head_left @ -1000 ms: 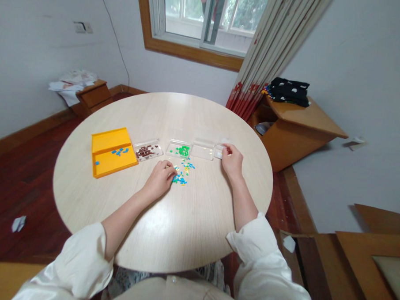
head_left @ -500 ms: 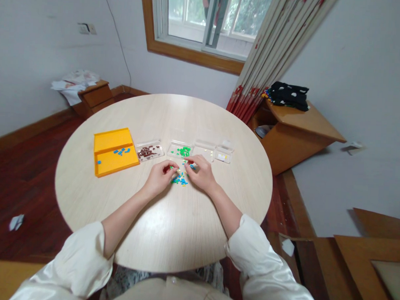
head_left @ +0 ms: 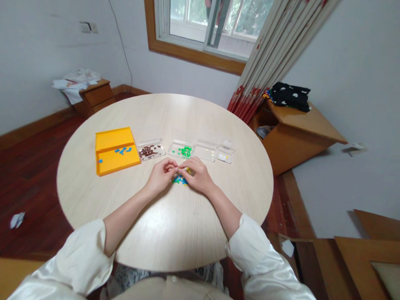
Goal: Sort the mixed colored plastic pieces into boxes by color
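Meeting above the pale round table (head_left: 173, 230), the left hand (head_left: 161, 175) and the right hand (head_left: 199, 174) have their fingertips touching or very nearly so. Each hand's grip is narrow, thumb drawn in toward the forefinger; whether a piece is pinched between the fingers cannot be told at this size. Directly below the joined fingertips lies a loose pile of small plastic pieces (head_left: 180, 180) — chiefly blue, with some green and yellow — resting on the tabletop and partly covered by the hands.

Beyond the hands, containers stand in a shallow arc. At far left is an open yellow case (head_left: 123, 166), its lid laid back, with a few blue pieces (head_left: 123, 150) near the hinge and one by its left wall. Just beside it is a clear tray of brown pieces (head_left: 148, 151). Next comes a clear tray of green pieces (head_left: 186, 151), gathered mostly toward its right end. To its right is a clear tray (head_left: 203, 153) with a few pale yellow pieces at its right side — then a smaller clear box (head_left: 224, 158) with white and yellow contents, too small to identify.
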`<control>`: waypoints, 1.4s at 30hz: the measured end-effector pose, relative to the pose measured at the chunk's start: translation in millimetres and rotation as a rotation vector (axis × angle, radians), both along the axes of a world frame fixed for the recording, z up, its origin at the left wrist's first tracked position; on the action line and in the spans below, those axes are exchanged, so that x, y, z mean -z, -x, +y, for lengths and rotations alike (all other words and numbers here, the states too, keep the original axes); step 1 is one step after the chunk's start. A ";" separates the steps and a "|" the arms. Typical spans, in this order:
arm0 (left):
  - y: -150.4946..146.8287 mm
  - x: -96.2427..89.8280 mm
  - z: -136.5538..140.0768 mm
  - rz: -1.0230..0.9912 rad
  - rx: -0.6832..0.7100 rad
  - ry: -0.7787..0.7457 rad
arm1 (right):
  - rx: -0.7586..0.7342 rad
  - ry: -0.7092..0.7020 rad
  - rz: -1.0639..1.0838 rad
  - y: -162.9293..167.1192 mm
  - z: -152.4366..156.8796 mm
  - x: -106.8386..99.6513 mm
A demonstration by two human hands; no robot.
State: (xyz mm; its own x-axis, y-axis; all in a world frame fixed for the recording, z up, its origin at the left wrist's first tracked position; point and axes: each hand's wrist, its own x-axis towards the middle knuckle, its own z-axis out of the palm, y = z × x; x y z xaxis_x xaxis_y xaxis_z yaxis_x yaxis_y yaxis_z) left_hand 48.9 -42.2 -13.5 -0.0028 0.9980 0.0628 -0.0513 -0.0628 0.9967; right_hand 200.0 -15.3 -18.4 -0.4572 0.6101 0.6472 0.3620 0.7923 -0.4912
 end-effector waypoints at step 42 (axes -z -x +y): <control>9.9 17.6 -5.5 0.915 0.111 -0.445 | 0.840 0.131 0.121 -87.2 52.3 14.9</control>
State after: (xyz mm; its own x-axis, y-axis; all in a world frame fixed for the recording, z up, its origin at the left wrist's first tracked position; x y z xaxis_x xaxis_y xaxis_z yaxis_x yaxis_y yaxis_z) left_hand 39.0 -47.7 -31.0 0.3236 0.8753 0.3594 0.6896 -0.4783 0.5437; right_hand 287.3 37.0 -33.3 0.2477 0.7883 0.5632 0.7426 0.2189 -0.6330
